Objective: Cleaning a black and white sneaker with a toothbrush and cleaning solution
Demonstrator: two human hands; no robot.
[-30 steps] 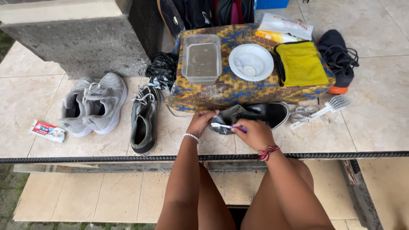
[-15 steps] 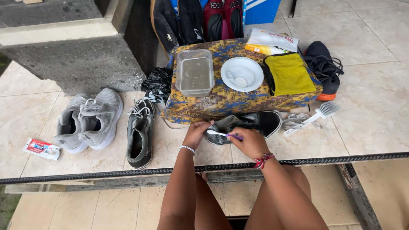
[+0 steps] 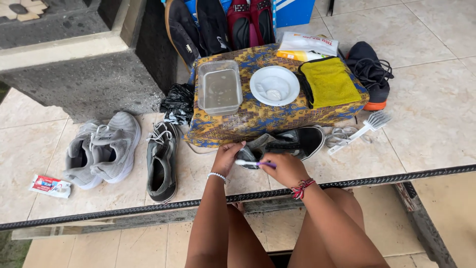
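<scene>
The black shoe [image 3: 282,144] lies on its side on the tiles between my hands, as a second ago. My left hand [image 3: 227,157] grips its toe; my right hand [image 3: 283,168] holds a toothbrush [image 3: 252,163], bristles now seemingly touching the sole, so scrubbing continues.

2 grey sneakers [image 3: 101,149], 2 dark shoes [image 3: 161,161], 1 toothbrush [image 3: 255,163], 1 white bowl [image 3: 274,85], 1 yellow cloth [image 3: 331,82]
</scene>
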